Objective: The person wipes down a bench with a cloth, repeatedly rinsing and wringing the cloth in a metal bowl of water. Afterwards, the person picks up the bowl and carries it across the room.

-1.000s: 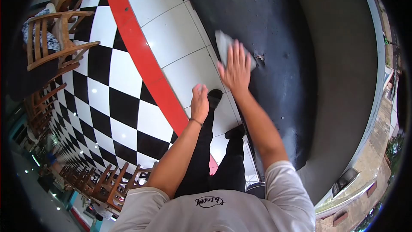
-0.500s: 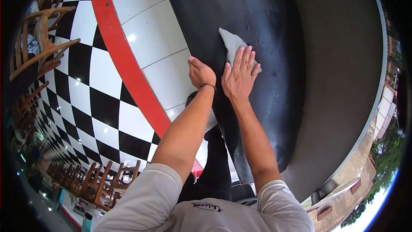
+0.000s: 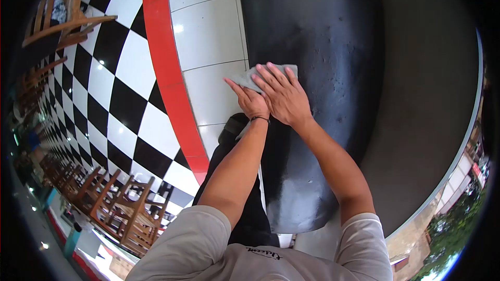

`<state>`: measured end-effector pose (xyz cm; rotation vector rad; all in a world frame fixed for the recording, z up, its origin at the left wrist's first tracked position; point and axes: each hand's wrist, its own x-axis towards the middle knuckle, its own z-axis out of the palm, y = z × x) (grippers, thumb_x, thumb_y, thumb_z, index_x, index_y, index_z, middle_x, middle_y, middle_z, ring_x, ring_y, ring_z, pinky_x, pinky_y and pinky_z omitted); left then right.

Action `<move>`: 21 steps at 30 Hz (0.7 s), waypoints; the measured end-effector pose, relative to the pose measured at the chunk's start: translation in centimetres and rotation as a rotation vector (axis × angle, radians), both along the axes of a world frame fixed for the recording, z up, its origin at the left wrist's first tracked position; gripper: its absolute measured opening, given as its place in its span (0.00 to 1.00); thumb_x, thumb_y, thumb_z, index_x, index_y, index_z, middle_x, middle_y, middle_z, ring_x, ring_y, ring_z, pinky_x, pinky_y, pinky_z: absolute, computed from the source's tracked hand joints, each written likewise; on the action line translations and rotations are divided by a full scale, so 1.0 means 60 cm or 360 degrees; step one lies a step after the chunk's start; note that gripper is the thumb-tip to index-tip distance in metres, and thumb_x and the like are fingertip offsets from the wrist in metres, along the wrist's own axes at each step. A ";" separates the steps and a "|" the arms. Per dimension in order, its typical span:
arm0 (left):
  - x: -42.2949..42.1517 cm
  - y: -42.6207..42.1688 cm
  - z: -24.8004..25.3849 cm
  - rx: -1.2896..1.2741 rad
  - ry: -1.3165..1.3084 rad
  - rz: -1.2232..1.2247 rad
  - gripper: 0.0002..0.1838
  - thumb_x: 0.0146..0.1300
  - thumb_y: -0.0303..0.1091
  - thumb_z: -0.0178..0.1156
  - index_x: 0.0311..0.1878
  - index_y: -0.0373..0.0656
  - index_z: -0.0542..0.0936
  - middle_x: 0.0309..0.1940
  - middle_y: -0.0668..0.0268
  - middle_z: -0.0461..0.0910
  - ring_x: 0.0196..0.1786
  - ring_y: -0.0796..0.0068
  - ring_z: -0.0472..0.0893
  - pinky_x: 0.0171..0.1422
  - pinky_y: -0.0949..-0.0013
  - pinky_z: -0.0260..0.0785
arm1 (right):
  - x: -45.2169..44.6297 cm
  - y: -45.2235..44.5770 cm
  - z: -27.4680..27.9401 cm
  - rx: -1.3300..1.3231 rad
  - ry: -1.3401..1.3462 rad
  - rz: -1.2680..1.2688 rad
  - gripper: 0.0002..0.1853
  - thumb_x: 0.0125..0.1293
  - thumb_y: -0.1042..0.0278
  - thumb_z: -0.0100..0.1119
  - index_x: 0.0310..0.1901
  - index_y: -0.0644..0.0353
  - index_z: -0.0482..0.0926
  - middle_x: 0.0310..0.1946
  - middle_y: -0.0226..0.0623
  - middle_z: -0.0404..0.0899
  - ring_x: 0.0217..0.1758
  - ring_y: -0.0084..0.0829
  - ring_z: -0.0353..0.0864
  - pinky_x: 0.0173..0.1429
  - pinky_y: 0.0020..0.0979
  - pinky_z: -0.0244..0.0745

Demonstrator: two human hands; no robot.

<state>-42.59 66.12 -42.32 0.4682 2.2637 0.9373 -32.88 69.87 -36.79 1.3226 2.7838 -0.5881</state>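
Two bare hands are seen at the near-center of the head view, brought together over one gray cloth (image 3: 245,79). The cloth is located at the left edge of the dark surface (image 3: 317,47), with one end extended past that edge above the white tiles (image 3: 203,31).

Right hand (image 3: 285,98): laid palm down, fingers slightly spread and pressed over the cloth; not closed around it. Part of the cloth is left exposed beyond the fingertips.

Left hand (image 3: 253,104): held against the right hand at the surface edge, one finger extended along the lower side of the cloth. The other fingers are partly covered; whether the cloth is pinched by them cannot be told. A dark wristband (image 3: 259,118) is worn on the left wrist.

Dark surface: sheen noted, marked by small bumps or pits, rounded at its lower end. It is bordered on the right by a dark gray panel (image 3: 427,104).

Left side: the tiles are bounded by a red strip (image 3: 161,47), and beyond it a black-and-white checkered floor (image 3: 125,104) is observed. Wooden chairs (image 3: 136,216) are grouped at the lower left. Greenery (image 3: 453,224) is visible at the lower right.

Short light sleeves and dark trousers (image 3: 229,161) are worn.
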 end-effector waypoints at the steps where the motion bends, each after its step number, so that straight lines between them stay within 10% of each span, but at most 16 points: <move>1: 0.002 -0.002 0.006 0.0031 0.0005 0.0046 0.32 0.77 0.42 0.33 0.80 0.48 0.42 0.62 0.37 0.72 0.59 0.37 0.75 0.63 0.50 0.69 | 0.003 0.007 0.001 -0.0030 0.0013 0.0025 0.29 0.71 0.54 0.47 0.73 0.44 0.64 0.77 0.26 0.56 0.81 0.30 0.50 0.82 0.42 0.42; 10: 0.011 0.010 0.010 -0.0003 0.0298 -0.0064 0.30 0.78 0.39 0.32 0.80 0.44 0.43 0.70 0.44 0.65 0.69 0.46 0.70 0.72 0.57 0.64 | -0.112 0.253 -0.052 0.0699 0.0048 -0.0325 0.27 0.70 0.59 0.50 0.70 0.52 0.69 0.75 0.31 0.60 0.79 0.31 0.55 0.80 0.46 0.46; 15: 0.011 0.011 0.002 -0.0102 0.0401 -0.0140 0.31 0.76 0.35 0.36 0.79 0.41 0.46 0.68 0.44 0.67 0.67 0.44 0.70 0.70 0.52 0.64 | -0.004 0.087 -0.005 0.0243 -0.0002 0.0169 0.30 0.69 0.57 0.51 0.72 0.54 0.65 0.77 0.30 0.57 0.80 0.30 0.51 0.80 0.46 0.44; 21: 0.011 0.021 0.012 -0.0305 0.0473 -0.0244 0.30 0.76 0.38 0.36 0.79 0.46 0.49 0.66 0.48 0.69 0.64 0.46 0.72 0.67 0.49 0.65 | 0.162 -0.053 0.028 0.0008 -0.0535 -0.0758 0.34 0.72 0.54 0.47 0.75 0.58 0.57 0.79 0.41 0.50 0.82 0.42 0.46 0.80 0.50 0.41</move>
